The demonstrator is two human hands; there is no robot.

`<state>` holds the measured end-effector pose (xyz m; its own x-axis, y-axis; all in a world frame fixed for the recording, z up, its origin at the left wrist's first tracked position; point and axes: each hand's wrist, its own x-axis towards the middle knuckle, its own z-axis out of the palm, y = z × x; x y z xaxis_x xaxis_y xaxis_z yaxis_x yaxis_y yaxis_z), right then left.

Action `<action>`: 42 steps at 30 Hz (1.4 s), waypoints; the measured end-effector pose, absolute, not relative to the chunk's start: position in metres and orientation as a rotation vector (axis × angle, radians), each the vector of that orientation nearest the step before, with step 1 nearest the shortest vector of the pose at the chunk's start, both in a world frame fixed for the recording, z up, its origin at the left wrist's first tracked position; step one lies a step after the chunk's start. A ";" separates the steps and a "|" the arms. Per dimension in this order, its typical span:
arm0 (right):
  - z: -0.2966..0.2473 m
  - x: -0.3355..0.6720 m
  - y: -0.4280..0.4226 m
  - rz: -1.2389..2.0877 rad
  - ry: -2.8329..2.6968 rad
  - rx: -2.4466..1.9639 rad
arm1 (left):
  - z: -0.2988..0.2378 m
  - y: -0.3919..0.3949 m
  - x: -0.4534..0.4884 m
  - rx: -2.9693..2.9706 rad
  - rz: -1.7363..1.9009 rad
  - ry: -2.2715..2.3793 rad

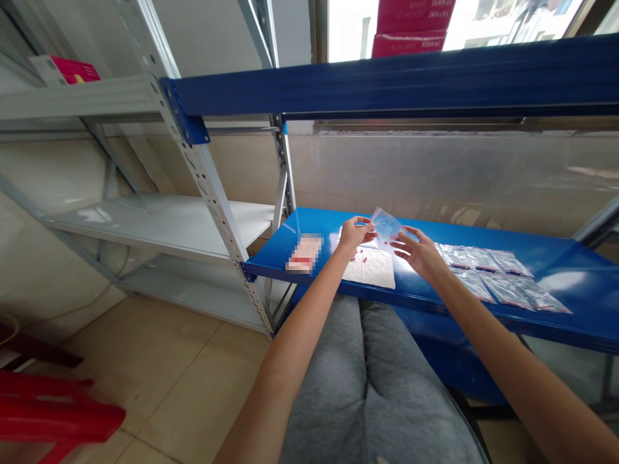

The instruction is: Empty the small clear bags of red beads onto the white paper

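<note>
A long, smooth blue metal shelf [556,303] is seen across the view, bolted to perforated grey uprights, with a pale grey rack [159,222] joined to it on the left. Grey, soft-knit trousers [367,380] are seen below the shelf edge. A flat white rectangular sheet [374,270] is laid on the shelf, and small red bits [360,258] are scattered on it. To its right, flat glossy clear bags [493,274] are laid out in two rows, edges touching. A small clear bag [385,225] of thin, shiny plastic is held tilted above the sheet. Its left edge is pinched between thumb and fingers of the left hand [355,233]. The right hand [418,252] is loosely spread, its fingertips set at the bag's lower right edge; whether it is gripped there cannot be told.
</note>
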<state>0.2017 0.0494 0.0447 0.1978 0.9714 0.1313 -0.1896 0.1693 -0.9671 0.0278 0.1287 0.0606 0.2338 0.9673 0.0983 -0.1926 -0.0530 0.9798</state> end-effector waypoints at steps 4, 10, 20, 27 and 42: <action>0.034 0.179 0.038 1.117 -1.012 -0.974 | 0.060 0.107 0.023 1.176 1.162 0.823; 0.038 0.180 0.044 0.969 -1.103 -1.039 | 0.057 0.094 0.006 1.326 1.032 0.965; 0.059 0.188 0.061 0.924 -1.239 -1.186 | 0.042 0.111 -0.014 1.342 0.980 0.926; 0.069 0.197 0.085 0.845 -1.402 -1.305 | 0.041 0.106 -0.018 1.147 1.258 0.804; 0.102 0.188 0.097 0.397 -1.958 -1.525 | 0.027 0.129 -0.038 1.797 1.179 1.157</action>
<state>0.1880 0.0967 0.1020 -0.1427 0.9478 0.2850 0.7622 0.2890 -0.5793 -0.0379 0.1291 0.0271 0.1917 0.9271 0.3220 0.3044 -0.3681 0.8785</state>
